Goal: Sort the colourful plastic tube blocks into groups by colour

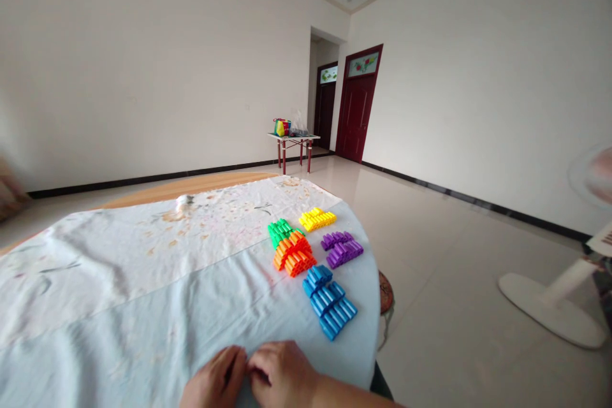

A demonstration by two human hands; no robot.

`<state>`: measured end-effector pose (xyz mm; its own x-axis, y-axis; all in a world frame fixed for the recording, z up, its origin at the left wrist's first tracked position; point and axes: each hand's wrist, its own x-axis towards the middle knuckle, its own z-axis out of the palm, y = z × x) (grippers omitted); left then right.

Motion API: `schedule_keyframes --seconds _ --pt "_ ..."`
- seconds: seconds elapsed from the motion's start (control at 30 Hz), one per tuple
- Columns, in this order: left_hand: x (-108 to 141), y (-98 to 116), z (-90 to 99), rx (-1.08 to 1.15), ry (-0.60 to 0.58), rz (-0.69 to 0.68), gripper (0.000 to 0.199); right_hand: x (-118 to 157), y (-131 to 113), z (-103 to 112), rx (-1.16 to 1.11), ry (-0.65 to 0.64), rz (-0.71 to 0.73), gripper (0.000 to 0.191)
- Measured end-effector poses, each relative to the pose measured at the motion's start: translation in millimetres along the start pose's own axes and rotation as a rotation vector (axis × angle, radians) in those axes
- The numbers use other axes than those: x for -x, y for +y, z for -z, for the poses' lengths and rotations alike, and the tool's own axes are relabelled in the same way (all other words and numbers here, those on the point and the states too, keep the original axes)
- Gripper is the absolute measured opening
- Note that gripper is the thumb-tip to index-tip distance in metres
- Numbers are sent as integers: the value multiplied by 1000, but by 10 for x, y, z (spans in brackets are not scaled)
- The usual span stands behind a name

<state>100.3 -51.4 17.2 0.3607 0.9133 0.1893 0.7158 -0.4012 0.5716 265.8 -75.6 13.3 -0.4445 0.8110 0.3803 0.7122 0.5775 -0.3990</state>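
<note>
My left hand (217,375) and my right hand (283,372) rest side by side at the near edge of the cloth-covered table (143,325). Both have curled fingers, and whatever lies inside them, if anything, is hidden. Small blue plastic tubes (329,299), heaped in rows, are nearest to my right hand. Behind them sit orange tubes (294,254), with green tubes (282,229) touching at the back. Purple tubes (342,248) lie to the right in two clusters, and a pile of yellow tubes (317,219) is farthest away.
A small white crumpled-looking thing (184,204) lies toward the table's far side. Beyond, a small table (294,138) bears bags. A white standing fan (552,309) is on the floor at right, and a round stool (385,293) shows beside the table's right edge.
</note>
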Motion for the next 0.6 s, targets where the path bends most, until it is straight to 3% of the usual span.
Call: schedule_keyframes --seconds 0.6 --pt "77 97 130 -129 66 26 30 -14 -32 129 -117 -7 -16 25"
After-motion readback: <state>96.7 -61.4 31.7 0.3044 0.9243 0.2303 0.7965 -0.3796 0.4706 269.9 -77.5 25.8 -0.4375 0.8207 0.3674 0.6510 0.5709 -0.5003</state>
